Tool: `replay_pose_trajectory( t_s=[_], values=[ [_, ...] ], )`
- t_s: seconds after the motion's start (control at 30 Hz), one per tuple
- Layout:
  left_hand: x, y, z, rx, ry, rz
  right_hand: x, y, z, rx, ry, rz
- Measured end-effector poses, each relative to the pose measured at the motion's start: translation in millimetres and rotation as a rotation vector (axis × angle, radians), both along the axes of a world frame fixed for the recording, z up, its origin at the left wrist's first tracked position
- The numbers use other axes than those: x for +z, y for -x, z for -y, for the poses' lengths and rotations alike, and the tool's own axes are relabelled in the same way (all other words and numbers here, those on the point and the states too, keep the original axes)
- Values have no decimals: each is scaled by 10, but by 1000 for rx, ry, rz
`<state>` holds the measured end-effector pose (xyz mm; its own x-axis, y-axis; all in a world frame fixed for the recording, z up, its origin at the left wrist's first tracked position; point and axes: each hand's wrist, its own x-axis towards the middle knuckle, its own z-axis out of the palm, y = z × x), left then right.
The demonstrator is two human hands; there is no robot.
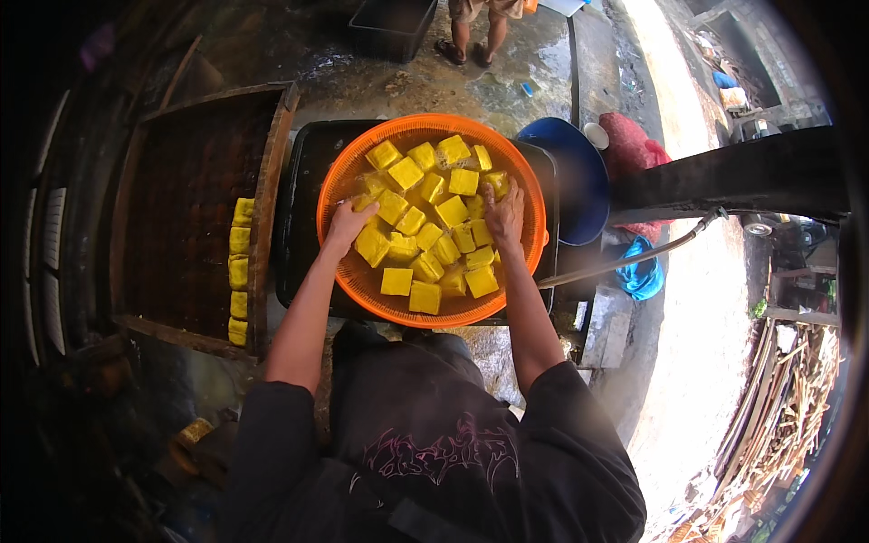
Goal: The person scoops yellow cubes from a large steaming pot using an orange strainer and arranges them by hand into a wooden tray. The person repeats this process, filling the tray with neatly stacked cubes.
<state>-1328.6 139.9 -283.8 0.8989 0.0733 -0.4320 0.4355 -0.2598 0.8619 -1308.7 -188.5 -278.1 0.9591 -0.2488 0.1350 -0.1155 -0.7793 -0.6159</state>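
Before me, a round orange plastic basket [434,322] sits in a black tub [299,224] and holds many yellow blocks [453,211], partly under murky liquid. At the basket's left side is my left hand [349,222], its fingers reaching over a yellow block; whether they grip it I cannot tell. My right hand [504,212] is inside the basket's right side, fingers bent down by a block near the upper right. Its grip is also unclear. On the left, a wooden-framed tray [183,217] has a single row of yellow blocks [238,271] along its right edge.
A blue basin [577,176] stands right of the tub, near a hose [631,259] and a blue plastic bag [640,269]. A red mesh sack [628,146] lies beyond. Another person's legs [470,37] are at the top, beside a black crate [394,27].
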Motion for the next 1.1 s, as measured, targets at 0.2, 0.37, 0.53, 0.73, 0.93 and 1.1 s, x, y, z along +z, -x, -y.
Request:
replay_pose_trajectory(
  t_s=[0.2, 0.37, 0.53, 0.73, 0.93, 1.1],
  values=[
    [179, -3, 59, 308, 418, -199, -63, -342, 79, 265, 108, -17],
    [238, -5, -94, 510, 807, -388, 137, -475, 244, -26, -1616, -741],
    [636, 136, -345, 348, 1244, -86, 679, -537, -28, 410, -1339, -502],
    [1232, 455, -1492, 621, 1021, 160, 1514, -732, -2315, 787, -1115, -750],
    [1219, 298, -2375, 983, 620, 220, 1622, -1087, -4224, 1287, 230, -483],
    [1157, -2, -2546, 619, 684, 272, 1480, -1442, -4249, 975, -619, -921]
  ],
)
